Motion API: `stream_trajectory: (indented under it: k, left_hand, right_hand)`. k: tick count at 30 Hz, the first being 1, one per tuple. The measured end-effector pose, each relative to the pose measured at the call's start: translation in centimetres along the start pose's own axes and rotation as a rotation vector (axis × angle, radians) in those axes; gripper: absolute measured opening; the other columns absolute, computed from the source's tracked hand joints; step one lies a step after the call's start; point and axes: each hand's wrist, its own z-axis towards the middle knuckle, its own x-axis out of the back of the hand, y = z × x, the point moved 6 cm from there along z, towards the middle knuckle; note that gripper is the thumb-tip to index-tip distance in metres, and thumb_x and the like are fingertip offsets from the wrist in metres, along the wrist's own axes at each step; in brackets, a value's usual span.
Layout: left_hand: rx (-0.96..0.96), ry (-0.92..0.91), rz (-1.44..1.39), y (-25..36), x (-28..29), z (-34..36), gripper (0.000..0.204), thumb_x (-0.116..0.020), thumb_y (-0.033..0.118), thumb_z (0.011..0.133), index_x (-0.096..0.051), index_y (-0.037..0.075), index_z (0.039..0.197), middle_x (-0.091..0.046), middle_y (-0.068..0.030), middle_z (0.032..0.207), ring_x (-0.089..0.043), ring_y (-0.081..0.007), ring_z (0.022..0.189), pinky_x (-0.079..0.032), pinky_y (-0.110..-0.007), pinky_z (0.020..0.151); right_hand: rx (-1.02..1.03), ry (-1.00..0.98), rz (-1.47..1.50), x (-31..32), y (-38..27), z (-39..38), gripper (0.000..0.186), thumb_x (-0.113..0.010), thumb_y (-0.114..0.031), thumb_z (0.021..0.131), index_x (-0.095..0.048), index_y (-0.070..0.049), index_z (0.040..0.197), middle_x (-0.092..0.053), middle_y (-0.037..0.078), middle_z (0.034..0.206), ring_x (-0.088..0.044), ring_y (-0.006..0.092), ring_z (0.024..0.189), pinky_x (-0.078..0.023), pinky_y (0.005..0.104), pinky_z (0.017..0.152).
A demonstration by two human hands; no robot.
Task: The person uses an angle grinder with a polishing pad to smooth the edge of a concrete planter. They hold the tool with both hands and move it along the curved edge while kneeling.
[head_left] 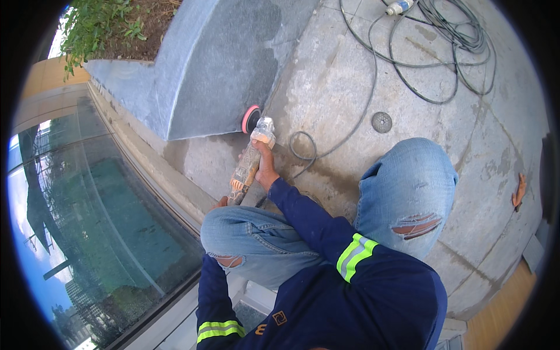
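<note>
The grinder (248,166) is in the right hand (266,166), whose fingers are closed around its body. The left hand (221,202) is near its rear end, mostly hidden by the knee (230,220), so I cannot tell its grip. Ahead of the right hand, the pad (251,119) is at the lower edge of the wall (227,76); if it catches there, the grinder may kick. To the right of this hand, loose loops of cable (479,41) could snag and disturb the grip. Farther ahead and left, the planter (122,74) contains soil (156,26) and plants (96,26).

Concrete paving (431,119), leafy plants (96,26) and sky-reflecting glass (111,221) mark an outdoor work area.
</note>
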Motion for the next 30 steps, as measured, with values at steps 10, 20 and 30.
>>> stream_trajectory:
  k: [10, 20, 30]
  left_hand:
    - [0.027, -0.15, 0.595, 4.1, -1.4, 3.1, 0.054, -0.079, 0.027, 0.077, -0.068, 0.01, 0.127, -0.075, -0.025, 0.104, -0.072, -0.0423, 0.104, -0.056, -0.051, 0.088]
    - [0.004, -0.041, 0.201, -0.2, -0.8, 1.7, 0.056, -0.079, 0.031, 0.078, -0.067, 0.01, 0.128, -0.075, -0.0257, 0.107, -0.073, -0.0425, 0.104, -0.056, -0.052, 0.087]
    - [-0.008, -0.13, 0.56, 2.8, -1.7, 4.4, 0.051, -0.076, 0.025, 0.074, -0.068, 0.013, 0.124, -0.075, -0.0248, 0.1, -0.072, -0.046, 0.1, -0.056, -0.054, 0.088]
  right_hand:
    - [0.039, 0.049, 0.048, 0.2, -2.4, 1.6, 0.047, -0.079, -0.031, 0.084, -0.061, -0.006, 0.12, -0.063, 0.015, 0.097, -0.069, 0.0332, 0.085, -0.059, 0.0492, 0.078]
    - [0.039, 0.01, 0.029, -1.4, -1.4, -0.1, 0.046, -0.079, -0.031, 0.084, -0.061, -0.004, 0.117, -0.064, 0.014, 0.093, -0.07, 0.0323, 0.082, -0.059, 0.0488, 0.075]
    - [0.034, 0.023, -0.019, -0.6, -3.1, 1.8, 0.049, -0.078, -0.036, 0.084, -0.058, -0.009, 0.119, -0.063, 0.015, 0.097, -0.069, 0.0333, 0.087, -0.059, 0.0511, 0.078]
